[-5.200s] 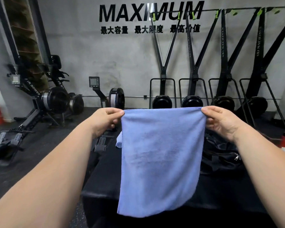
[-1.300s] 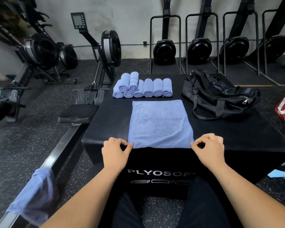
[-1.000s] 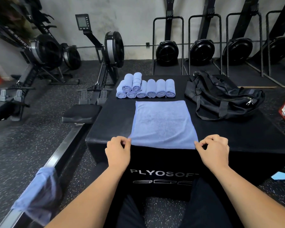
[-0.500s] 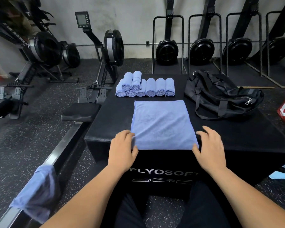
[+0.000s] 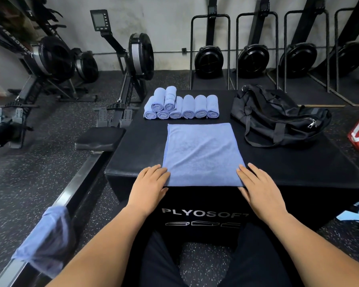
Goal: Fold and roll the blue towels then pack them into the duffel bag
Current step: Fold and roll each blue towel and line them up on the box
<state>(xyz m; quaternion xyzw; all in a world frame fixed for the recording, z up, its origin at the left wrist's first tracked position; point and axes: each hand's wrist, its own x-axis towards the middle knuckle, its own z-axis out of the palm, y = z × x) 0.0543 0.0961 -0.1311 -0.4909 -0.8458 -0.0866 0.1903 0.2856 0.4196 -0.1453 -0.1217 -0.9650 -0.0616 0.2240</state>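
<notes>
About five seconds ago the blue towel [image 5: 203, 154] hung in the air, pinched by its top corners between both hands. Now it lies spread flat on the bench [image 5: 298, 166], its near hem along the bench's near edge. A second ago both hands pinched the towel's near corners with curled fingers [image 5: 157, 172]. Now the fingers are straight. The left hand [image 5: 148, 184] lies flat at the towel's near-left corner and the right hand [image 5: 259, 187] at its near-right corner, both palms reaching past the bench's near edge.
</notes>
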